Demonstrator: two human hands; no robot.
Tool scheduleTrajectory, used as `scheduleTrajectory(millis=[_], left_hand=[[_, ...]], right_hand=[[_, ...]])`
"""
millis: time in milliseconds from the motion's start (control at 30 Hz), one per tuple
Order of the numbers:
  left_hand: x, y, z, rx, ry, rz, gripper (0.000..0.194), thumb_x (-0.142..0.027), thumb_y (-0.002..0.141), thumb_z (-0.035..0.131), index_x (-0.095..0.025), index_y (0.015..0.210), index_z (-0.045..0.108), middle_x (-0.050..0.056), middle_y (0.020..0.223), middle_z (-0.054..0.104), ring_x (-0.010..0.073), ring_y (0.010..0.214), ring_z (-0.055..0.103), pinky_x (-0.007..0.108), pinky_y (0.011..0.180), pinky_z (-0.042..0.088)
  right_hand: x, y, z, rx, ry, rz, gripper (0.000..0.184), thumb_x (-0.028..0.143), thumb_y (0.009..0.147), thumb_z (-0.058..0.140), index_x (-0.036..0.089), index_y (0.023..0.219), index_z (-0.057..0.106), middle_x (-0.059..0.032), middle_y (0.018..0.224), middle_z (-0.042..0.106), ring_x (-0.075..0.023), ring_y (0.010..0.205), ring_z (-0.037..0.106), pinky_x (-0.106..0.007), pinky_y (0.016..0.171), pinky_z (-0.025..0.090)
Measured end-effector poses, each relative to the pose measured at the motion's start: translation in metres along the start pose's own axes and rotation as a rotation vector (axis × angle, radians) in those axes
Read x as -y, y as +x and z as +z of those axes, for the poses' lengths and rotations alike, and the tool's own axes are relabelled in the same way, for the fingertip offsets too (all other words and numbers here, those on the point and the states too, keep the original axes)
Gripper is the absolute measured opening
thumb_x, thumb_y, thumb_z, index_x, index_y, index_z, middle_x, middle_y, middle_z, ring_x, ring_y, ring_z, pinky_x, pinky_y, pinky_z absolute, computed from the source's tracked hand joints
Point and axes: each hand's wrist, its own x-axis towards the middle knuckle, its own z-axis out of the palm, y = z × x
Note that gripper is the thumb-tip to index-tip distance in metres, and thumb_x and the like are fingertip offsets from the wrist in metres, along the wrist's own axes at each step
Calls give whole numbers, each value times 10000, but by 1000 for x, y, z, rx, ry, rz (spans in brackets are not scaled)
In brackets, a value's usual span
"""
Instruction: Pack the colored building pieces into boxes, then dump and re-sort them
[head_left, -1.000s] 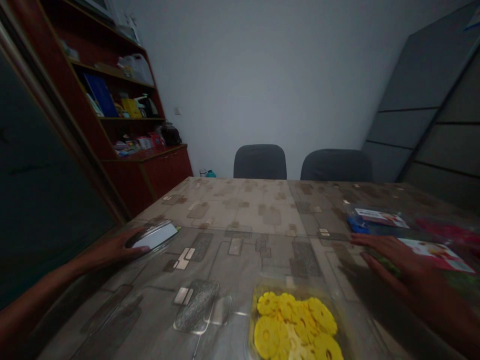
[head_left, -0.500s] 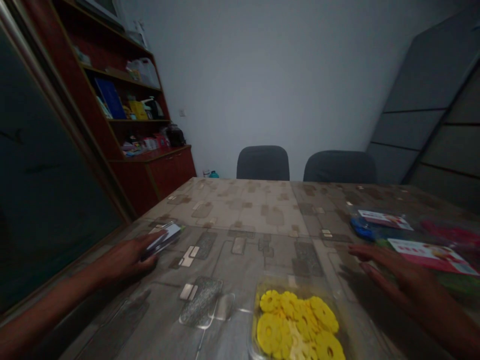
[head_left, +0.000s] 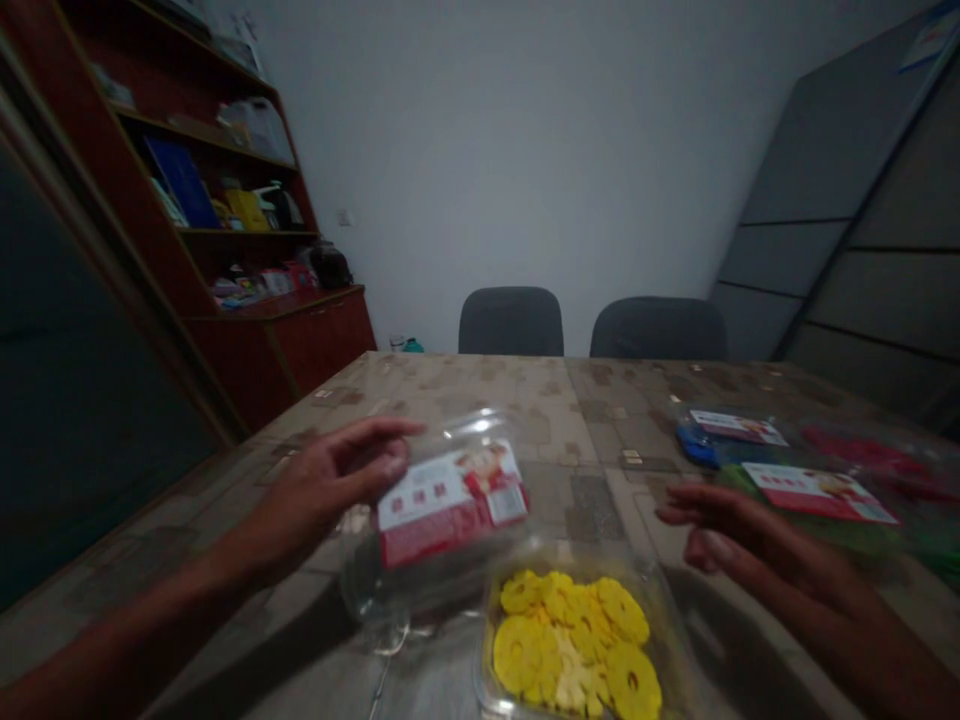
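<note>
My left hand [head_left: 337,480] grips the edge of a clear plastic lid [head_left: 435,580] that carries a white and red label [head_left: 450,505]. It hangs tilted above the table, just left of a clear plastic box [head_left: 491,690]. Inside that box lie several flat yellow flower-shaped and ring-shaped pieces [head_left: 577,640]; its top is uncovered. To the right of the box hovers my right hand [head_left: 735,540], fingers stretched out with nothing in them. The closest things beyond it are labelled clear packs.
At the right lie packs with blue [head_left: 697,445], green [head_left: 810,510] and pink [head_left: 862,450] contents. A patterned cloth covers the table [head_left: 420,385]. Two grey chairs [head_left: 510,320] stand behind it, and a red-brown shelf unit [head_left: 285,340] is at the left.
My left hand has lifted the clear lid from the table's left side and carried it right, close to the yellow pieces' box. My right hand shifted slightly left. The camera view turned a little right.
</note>
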Motion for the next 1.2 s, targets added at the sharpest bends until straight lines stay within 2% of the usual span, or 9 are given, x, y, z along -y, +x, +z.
scheduleTrajectory(millis=[67, 133, 267, 333, 467, 533, 733, 933, 1200], left_hand=[[3, 1, 39, 210, -158, -60, 410, -431, 776, 759, -179, 1095, 703, 32, 839, 632, 164, 712, 571, 254, 629, 428], [9, 1, 74, 331, -269, -83, 379, -398, 768, 764, -155, 1054, 710, 35, 821, 626, 153, 690, 559, 251, 618, 412], [21, 0, 114, 418, -287, -67, 336, -337, 790, 718, -138, 1056, 672, 61, 873, 632, 168, 701, 570, 276, 627, 422], [23, -2, 118, 384, -195, 34, 290, -300, 833, 665, -148, 1080, 663, 74, 919, 637, 190, 758, 582, 301, 678, 441], [28, -7, 110, 316, 154, 345, 292, -190, 882, 598, -221, 1167, 656, 70, 1071, 633, 220, 925, 572, 337, 827, 441], [33, -9, 104, 304, 238, 387, 316, -177, 885, 589, -239, 1190, 642, 70, 1128, 617, 219, 939, 562, 332, 826, 444], [50, -15, 99, 262, 160, 196, 276, -267, 899, 576, -216, 1162, 643, 81, 1086, 617, 215, 884, 568, 313, 754, 449], [64, -19, 114, 379, -366, -176, 265, -431, 885, 618, -176, 954, 612, 21, 786, 597, 160, 656, 557, 248, 565, 391], [58, -11, 121, 319, -438, -212, 288, -420, 799, 736, -153, 848, 637, 10, 728, 598, 142, 641, 539, 232, 582, 384]], right_hand=[[-1, -6, 7, 85, 146, 118, 553, 679, 874, 518, 255, 1200, 659, -104, 1005, 727, -213, 728, 690, -335, 672, 588], [-8, -10, 16, 173, 254, 222, 591, 702, 879, 500, 251, 1243, 620, -75, 944, 692, -168, 615, 632, -307, 585, 545], [-23, -14, 32, 235, 300, 320, 619, 699, 805, 607, 236, 1215, 611, 29, 697, 529, -125, 509, 492, -250, 460, 373], [-26, -13, 36, 212, 286, 323, 558, 643, 780, 658, 227, 1152, 639, 54, 630, 450, -121, 515, 434, -246, 467, 316], [-24, -10, 40, 185, 273, 338, 461, 561, 744, 675, 214, 1046, 653, 65, 601, 386, -118, 522, 360, -254, 480, 257], [-23, -9, 43, 170, 256, 344, 466, 564, 727, 659, 207, 1027, 644, 69, 594, 372, -122, 525, 349, -259, 488, 255], [-21, -8, 54, 134, 223, 358, 538, 642, 703, 616, 198, 1006, 628, 59, 581, 407, -149, 562, 398, -278, 537, 308], [-31, -14, 59, 202, 394, 409, 551, 710, 770, 600, 237, 1052, 589, 70, 628, 390, -126, 534, 377, -245, 483, 307], [-40, -19, 55, 310, 505, 471, 585, 765, 795, 576, 236, 1043, 562, 93, 580, 388, -77, 451, 281, -204, 431, 223]])
